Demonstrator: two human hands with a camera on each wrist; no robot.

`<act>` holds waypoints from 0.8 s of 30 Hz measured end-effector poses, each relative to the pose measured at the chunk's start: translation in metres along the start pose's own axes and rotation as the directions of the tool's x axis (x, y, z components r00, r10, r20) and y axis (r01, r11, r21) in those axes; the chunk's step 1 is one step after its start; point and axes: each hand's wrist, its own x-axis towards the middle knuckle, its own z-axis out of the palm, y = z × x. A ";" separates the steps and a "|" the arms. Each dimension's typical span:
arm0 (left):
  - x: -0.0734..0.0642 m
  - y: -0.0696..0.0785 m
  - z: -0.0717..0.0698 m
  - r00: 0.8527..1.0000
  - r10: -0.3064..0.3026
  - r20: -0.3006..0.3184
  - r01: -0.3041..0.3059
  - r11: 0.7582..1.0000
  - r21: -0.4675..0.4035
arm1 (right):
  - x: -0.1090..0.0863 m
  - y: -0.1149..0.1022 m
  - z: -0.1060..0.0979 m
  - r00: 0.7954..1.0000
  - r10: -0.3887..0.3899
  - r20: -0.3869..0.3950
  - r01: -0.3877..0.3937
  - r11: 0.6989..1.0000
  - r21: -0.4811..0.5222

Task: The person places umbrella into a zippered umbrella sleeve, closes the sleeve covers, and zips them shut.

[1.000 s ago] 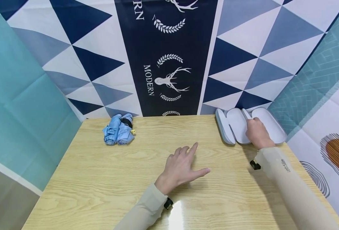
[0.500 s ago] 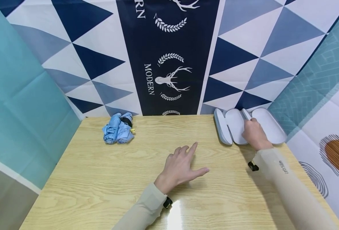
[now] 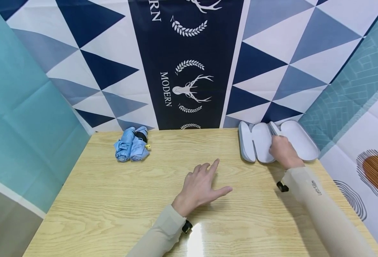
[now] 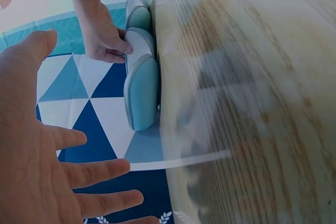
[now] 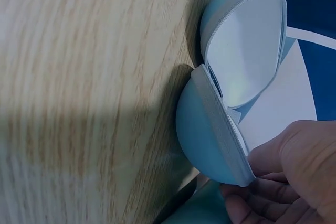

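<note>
A zippered hard case [image 3: 261, 141], pale blue outside and white inside, lies spread apart at the table's back right. My right hand [image 3: 283, 151] pinches the rim of its right half; in the right wrist view, thumb and fingers [image 5: 268, 190] meet at the case's zip edge [image 5: 239, 153]. Right of it is a second spread case [image 3: 299, 139], partly covered by the same hand. My left hand [image 3: 197, 189] hovers over the middle of the table with fingers spread and nothing in it. Its spread fingers [image 4: 100, 171] show in the left wrist view.
Two rolled light blue bundles [image 3: 131, 144], like folded umbrellas, lie at the back left of the wooden table [image 3: 112, 207]. One has a black strap and a yellow tag. A patterned cloth wall [image 3: 189, 114] stands right behind the table, with cloth panels at both sides.
The first case has shifted slightly left with my right hand, and its left half has tilted further down, showing more of the white inside. My left hand has hardly moved.
</note>
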 end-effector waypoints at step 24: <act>0.015 -0.006 -0.001 1.000 -0.013 0.004 0.014 0.999 -0.034 | -0.026 -0.012 0.007 0.996 -0.088 -0.028 0.088 0.996 0.009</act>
